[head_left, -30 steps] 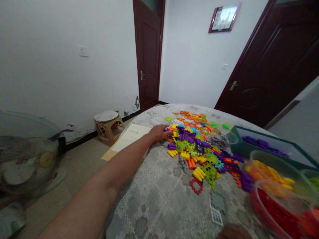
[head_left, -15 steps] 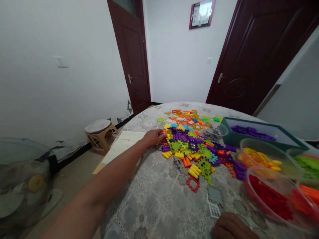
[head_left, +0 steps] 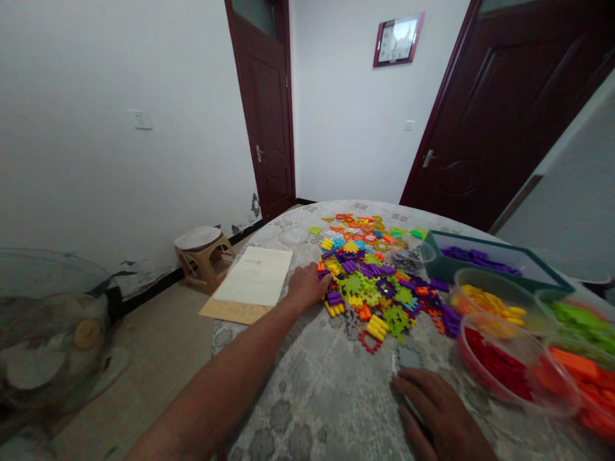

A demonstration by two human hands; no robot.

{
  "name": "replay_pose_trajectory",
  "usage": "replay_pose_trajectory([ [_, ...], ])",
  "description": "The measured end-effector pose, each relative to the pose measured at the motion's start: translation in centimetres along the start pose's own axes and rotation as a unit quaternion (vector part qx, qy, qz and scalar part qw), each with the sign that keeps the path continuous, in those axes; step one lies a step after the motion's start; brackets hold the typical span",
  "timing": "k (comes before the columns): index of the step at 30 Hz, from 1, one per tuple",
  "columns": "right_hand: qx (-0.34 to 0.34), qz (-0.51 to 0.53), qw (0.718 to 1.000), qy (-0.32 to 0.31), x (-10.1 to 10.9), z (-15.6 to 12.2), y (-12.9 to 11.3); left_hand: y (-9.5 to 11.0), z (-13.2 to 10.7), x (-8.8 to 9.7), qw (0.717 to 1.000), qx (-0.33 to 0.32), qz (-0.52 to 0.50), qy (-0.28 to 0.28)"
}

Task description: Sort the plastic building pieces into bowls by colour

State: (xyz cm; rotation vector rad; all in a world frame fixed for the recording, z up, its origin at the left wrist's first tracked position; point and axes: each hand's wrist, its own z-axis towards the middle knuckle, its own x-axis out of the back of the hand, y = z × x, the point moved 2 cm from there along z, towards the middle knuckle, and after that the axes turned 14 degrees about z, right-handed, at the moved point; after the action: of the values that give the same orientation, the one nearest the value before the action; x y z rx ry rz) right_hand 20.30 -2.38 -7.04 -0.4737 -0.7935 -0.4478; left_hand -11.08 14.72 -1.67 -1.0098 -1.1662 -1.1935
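My left hand [head_left: 307, 285] rests at the left edge of a heap of plastic building pieces [head_left: 368, 288], thumb apart from the fingers and touching the pieces; I make out nothing held in it. The heap mixes purple, lime green, yellow, orange and blue toothed plates and ribbed blocks. Low in the view, my right hand [head_left: 439, 410] lies on the tablecloth with its fingers stretched out and holds nothing visible. Just beyond its fingertips is a grey toothed square plate [head_left: 409, 357]. A red toothed frame [head_left: 369, 342] and a yellow ribbed block [head_left: 377, 328] lie at the heap's near side.
To the right stand clear tubs of yellow pieces [head_left: 490, 306], red pieces [head_left: 500, 365], orange pieces [head_left: 583, 378] and green pieces [head_left: 576, 323], behind them a teal-edged box [head_left: 548, 278]. A notebook [head_left: 254, 275] lies left. A stool [head_left: 204, 256] and fan [head_left: 52, 339] stand beyond.
My right hand has come further into view and reached forward, its fingers now stretched near the grey plate. My left hand stays at the heap's left edge, slightly nearer me. The view has shifted.
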Motion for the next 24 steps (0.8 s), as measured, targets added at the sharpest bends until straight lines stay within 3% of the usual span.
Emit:
replay_pose_trajectory([
  [5,-0.04,0.029,0.999,-0.006,-0.5,-0.5,0.2,2.0,-4.4,0.5,1.0,0.001,-0.022,0.007],
  [11,-0.091,0.059,0.994,-0.028,-0.8,-0.6,0.0,6.2,-9.5,0.9,0.996,-0.026,-0.076,0.035],
  [18,-0.114,0.074,0.99,-0.035,0.2,0.5,-0.5,10.7,-12.9,0.6,0.989,-0.054,-0.12,0.073],
  [21,-0.133,0.071,0.988,-0.032,0.3,0.5,-0.4,11.4,-13.7,0.6,0.975,-0.088,-0.169,0.114],
  [24,-0.143,0.067,0.987,-0.023,0.4,0.2,-0.3,10.6,-13.9,0.8,0.97,-0.093,-0.172,0.146],
])
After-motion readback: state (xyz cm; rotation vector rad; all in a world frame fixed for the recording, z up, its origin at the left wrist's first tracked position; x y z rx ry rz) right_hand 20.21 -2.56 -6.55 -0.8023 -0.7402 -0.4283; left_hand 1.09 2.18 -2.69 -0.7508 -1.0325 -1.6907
